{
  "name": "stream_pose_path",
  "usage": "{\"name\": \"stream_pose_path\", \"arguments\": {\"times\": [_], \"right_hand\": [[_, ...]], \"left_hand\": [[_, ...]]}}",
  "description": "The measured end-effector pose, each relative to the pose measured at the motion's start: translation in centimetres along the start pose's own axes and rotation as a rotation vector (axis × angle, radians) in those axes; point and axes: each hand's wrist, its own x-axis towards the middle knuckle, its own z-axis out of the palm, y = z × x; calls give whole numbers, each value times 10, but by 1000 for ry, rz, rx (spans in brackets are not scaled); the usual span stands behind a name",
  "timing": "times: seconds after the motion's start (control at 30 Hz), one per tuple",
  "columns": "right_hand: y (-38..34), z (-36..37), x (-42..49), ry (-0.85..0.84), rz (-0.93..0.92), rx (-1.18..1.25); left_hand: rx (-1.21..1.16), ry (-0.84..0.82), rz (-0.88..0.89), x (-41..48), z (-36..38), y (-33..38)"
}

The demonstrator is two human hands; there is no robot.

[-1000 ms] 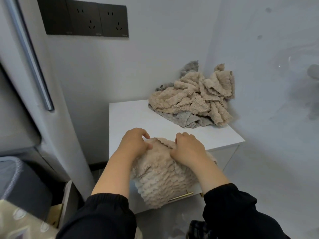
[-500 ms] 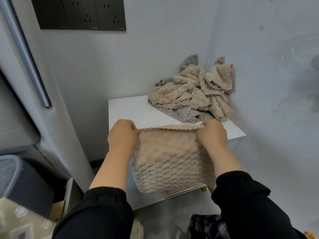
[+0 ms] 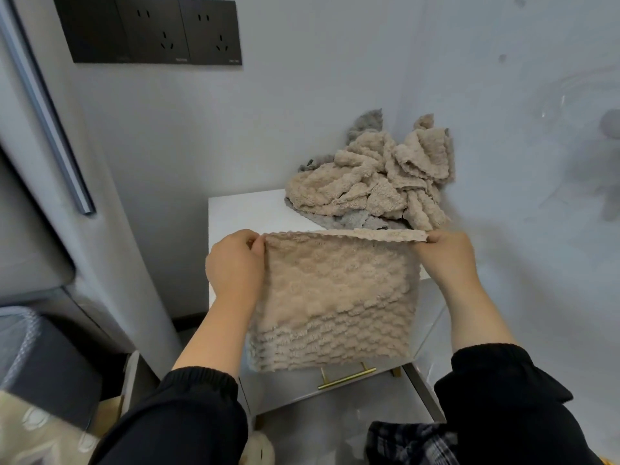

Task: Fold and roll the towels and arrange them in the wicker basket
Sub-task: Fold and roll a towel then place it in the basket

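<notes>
A beige ribbed towel (image 3: 339, 303) hangs spread out flat in front of me, above the front of the white cabinet (image 3: 245, 213). My left hand (image 3: 235, 266) pinches its top left corner and my right hand (image 3: 448, 256) pinches its top right corner, so the top edge is stretched straight between them. A crumpled pile of beige and grey towels (image 3: 372, 182) lies at the back right of the cabinet top, against the wall corner. No wicker basket is in view.
The cabinet has a gold drawer handle (image 3: 345, 377) below the hanging towel. A grey appliance with a long bar handle (image 3: 50, 129) stands at the left, a dark bin (image 3: 37, 357) below it. Black wall sockets (image 3: 157, 28) sit above. Walls close in behind and at the right.
The towel was bunched under both hands on the cabinet front. My hands have lifted it, moved apart to its top corners and pulled it out flat.
</notes>
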Motion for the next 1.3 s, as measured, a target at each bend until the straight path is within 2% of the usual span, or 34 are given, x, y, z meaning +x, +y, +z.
{"name": "stream_pose_path", "arguments": {"times": [0.1, 0.17, 0.27, 0.33, 0.4, 0.53, 0.6, 0.73, 0.83, 0.93, 1.03, 1.2, 1.3], "right_hand": [[-3, 6, -3, -135, 205, 301], [-6, 11, -4, -250, 381, 572], [-12, 17, 0, -351, 500, 839], [-17, 22, 3, -403, 475, 987], [-25, 24, 7, -426, 374, 1163], [-33, 18, 13, -376, 232, 1354], [-26, 20, 16, -363, 253, 1260], [-10, 21, 17, -182, 432, 811], [-10, 10, 14, -182, 458, 842], [-13, -5, 8, -210, 430, 858], [-5, -17, 2, -313, 458, 914], [11, -25, -1, -379, 370, 445], [17, -23, -4, -391, 355, 243]], "left_hand": [[-293, -53, -146, 3, 3, -1], [-660, -140, -389, 7, 4, -2], [-1215, -268, -666, 9, -2, 8], [-1487, -309, -744, 15, -7, 14], [-1689, -325, -740, 23, -13, 16], [-1861, -372, -624, 31, -23, 18], [-1777, -367, -664, 28, -20, 18], [-1504, -338, -834, 16, -7, 12], [-1364, -342, -866, 13, -5, 9], [-1229, -383, -767, 15, -14, 15], [-1063, -530, -662, 17, -35, 20], [-359, -709, -326, 15, -63, 17], [40, -827, -193, 10, -65, 16]]}}
